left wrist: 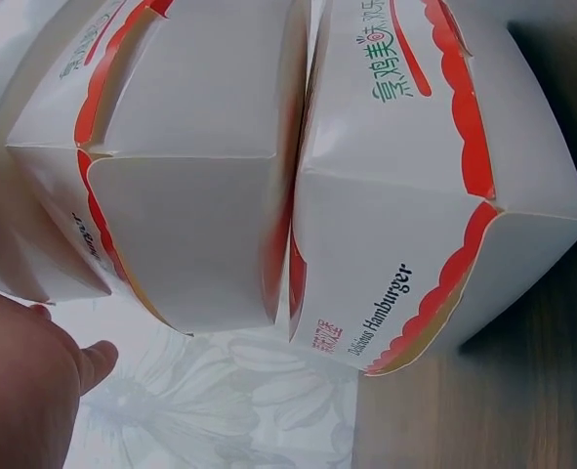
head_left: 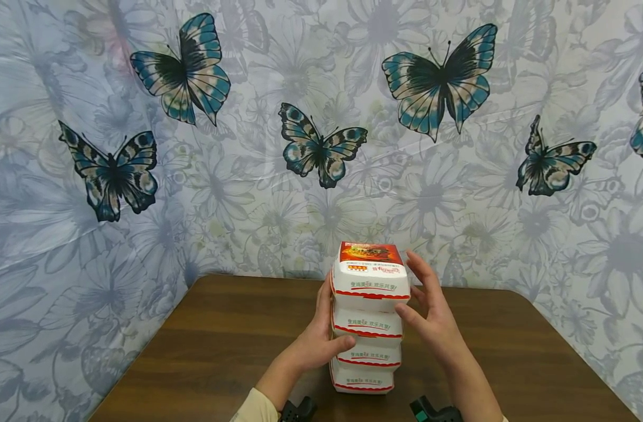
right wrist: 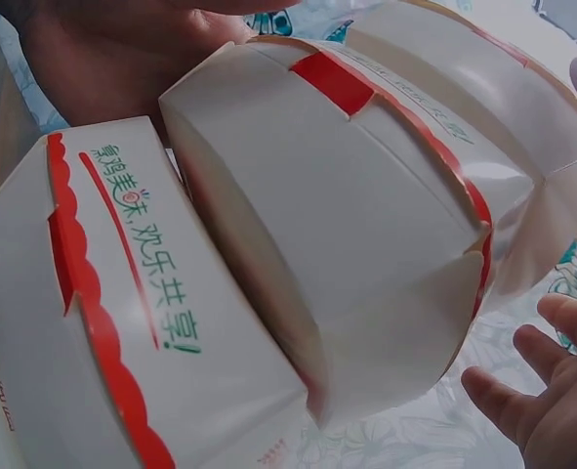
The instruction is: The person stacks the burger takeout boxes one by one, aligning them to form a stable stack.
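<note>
Several white paper hamburger boxes with red scalloped edges stand stacked on the table. The top box carries a burger picture, and the bottom box rests on the wood. The tiers sit slightly out of line. My left hand rests along the stack's left side, its thumb lying across the front of a lower box. On the right, my right hand is beside the upper boxes, fingers spread and thumb near the second box. The right wrist view shows its fingers apart from the cardboard.
The brown wooden table has rounded far corners and spreads to both sides of the stack. Behind it hangs a pale floral cloth printed with butterflies. A black wrist device shows beneath the left forearm.
</note>
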`<control>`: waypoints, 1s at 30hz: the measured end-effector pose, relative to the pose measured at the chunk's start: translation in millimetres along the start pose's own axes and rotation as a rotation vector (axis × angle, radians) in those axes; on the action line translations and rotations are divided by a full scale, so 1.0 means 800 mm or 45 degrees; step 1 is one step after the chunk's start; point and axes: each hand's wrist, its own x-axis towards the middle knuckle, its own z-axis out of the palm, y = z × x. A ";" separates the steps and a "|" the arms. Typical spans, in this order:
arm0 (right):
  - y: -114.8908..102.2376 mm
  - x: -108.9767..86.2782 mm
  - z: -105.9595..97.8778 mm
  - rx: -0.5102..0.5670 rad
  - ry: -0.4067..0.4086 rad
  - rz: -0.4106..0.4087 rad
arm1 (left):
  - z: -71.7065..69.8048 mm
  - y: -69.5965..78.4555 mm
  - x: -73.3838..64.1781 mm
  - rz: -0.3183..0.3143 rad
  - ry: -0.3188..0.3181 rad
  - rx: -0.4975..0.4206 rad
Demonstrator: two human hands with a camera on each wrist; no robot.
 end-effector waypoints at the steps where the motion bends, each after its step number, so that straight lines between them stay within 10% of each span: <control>1: -0.001 0.000 -0.001 0.002 0.003 -0.001 | 0.000 0.000 0.000 -0.004 -0.001 -0.006; 11: -0.003 0.000 -0.014 0.027 0.069 0.084 | -0.008 0.003 -0.005 -0.095 0.001 -0.004; 18: 0.008 0.003 -0.020 0.002 0.110 -0.046 | -0.025 0.010 -0.006 -0.082 0.047 0.069; 30: 0.027 0.003 -0.040 -0.486 0.169 0.041 | -0.052 0.021 -0.006 -0.109 0.347 0.489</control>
